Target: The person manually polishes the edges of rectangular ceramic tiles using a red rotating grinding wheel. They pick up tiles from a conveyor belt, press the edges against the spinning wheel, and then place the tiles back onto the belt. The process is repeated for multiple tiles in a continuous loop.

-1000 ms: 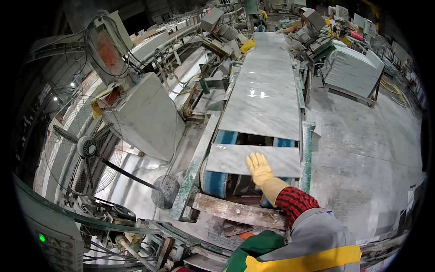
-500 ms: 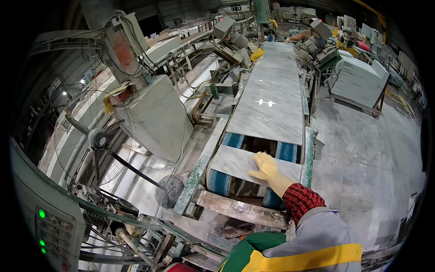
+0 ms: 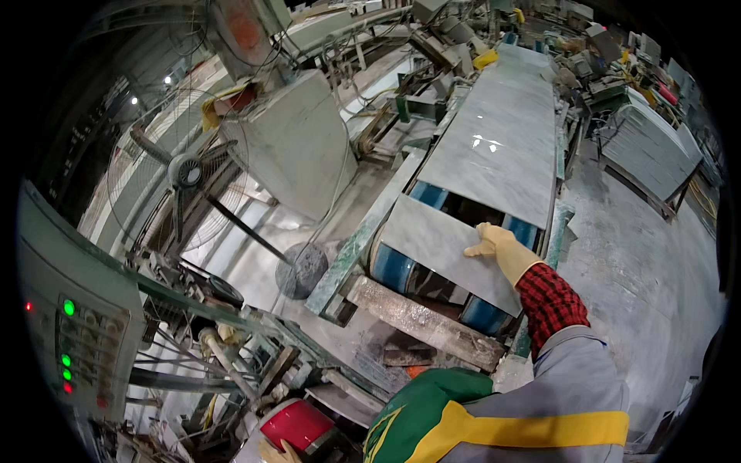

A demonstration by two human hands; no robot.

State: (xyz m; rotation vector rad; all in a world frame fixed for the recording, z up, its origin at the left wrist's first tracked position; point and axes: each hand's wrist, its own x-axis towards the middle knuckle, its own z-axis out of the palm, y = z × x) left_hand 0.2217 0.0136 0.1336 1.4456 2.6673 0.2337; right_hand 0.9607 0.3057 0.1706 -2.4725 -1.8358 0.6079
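Note:
My right hand (image 3: 505,251), in a cream glove, is on a short grey-white marble slab (image 3: 432,235) lying across two blue conveyor belts (image 3: 394,268). Its thumb rests on the top face, and its fingers bend over the far edge, tips hidden. Beyond a narrow gap, a long marble slab (image 3: 494,116) covers the conveyor. Low at the bottom edge, part of my gloved left hand (image 3: 279,454) shows with fingers apart, touching or just beside a red rounded object (image 3: 296,427).
A standing fan (image 3: 185,170) and a control panel with lit buttons (image 3: 81,339) are at left. A wet crossbar (image 3: 424,322) spans the conveyor's near end. Stacked slabs (image 3: 652,147) stand on a rack at right. Machine heads (image 3: 455,35) flank the line farther off.
My right hand has shifted rightward along the short slab's far edge. My view has tilted and swung left, bringing the red object and my left hand into sight.

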